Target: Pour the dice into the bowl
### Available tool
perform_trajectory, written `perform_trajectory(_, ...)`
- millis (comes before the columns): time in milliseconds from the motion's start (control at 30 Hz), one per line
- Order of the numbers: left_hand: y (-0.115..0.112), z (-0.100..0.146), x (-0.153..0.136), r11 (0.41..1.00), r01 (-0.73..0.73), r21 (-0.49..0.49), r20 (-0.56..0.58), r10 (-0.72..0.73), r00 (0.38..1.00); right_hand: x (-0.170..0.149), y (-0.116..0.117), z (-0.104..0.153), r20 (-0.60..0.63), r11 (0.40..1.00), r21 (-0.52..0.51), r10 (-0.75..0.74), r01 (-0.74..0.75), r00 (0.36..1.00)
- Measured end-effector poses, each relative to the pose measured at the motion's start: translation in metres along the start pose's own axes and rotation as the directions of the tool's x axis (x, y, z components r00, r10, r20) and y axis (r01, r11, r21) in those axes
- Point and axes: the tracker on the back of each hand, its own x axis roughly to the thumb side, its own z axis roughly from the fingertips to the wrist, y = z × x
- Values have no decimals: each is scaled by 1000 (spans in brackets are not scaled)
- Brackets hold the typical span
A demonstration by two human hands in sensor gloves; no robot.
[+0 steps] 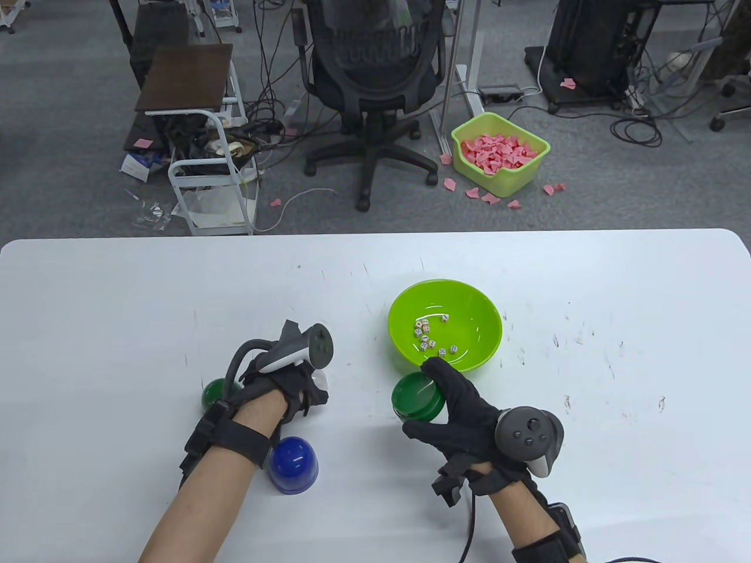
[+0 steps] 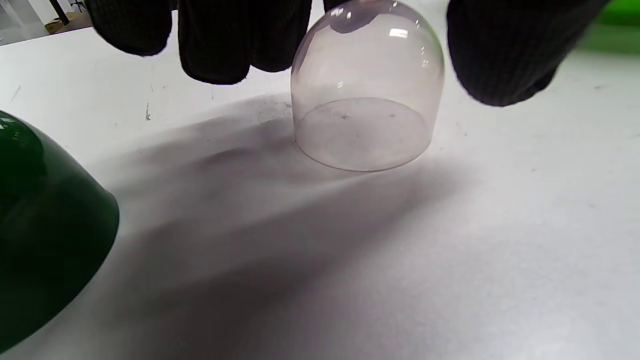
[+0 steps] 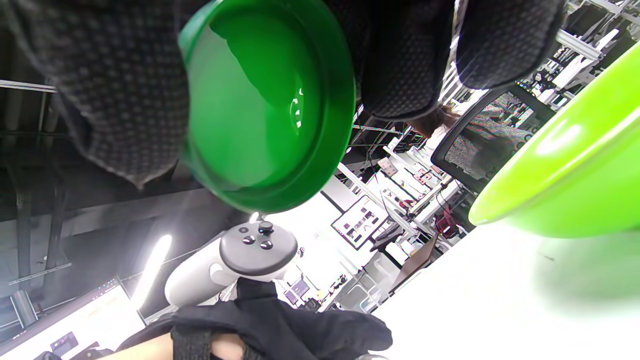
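Observation:
A lime green bowl (image 1: 405, 311) stands at mid table with several white dice (image 1: 431, 340) in it; its side also shows in the right wrist view (image 3: 575, 175). My right hand (image 1: 463, 410) grips a dark green cup (image 1: 418, 397) tilted just in front of the bowl's near rim. In the right wrist view the cup (image 3: 270, 100) looks empty. My left hand (image 1: 287, 375) is over a clear cup (image 2: 367, 90) that stands mouth down on the table. Its fingers (image 2: 215, 40) and thumb sit around the cup's top; I cannot tell whether they grip it.
A second dark green cup (image 1: 218, 394) stands mouth down left of my left hand and also shows in the left wrist view (image 2: 45, 240). A blue cup (image 1: 293, 466) stands mouth down beside my left wrist. The white table (image 1: 587, 352) spreads to the right.

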Motion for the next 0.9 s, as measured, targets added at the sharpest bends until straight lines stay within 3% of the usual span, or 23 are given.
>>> perform_trajectory(500, -3, -8, -1, 999, -8, 45, 25, 7, 1000, 0, 1, 0, -1, 1000, 12, 11, -11, 1000)
perform_trajectory(900, 39, 25, -17, 971, -133, 197, 110, 113, 987, 0, 2, 0, -11, 999, 28, 27, -27, 1000)
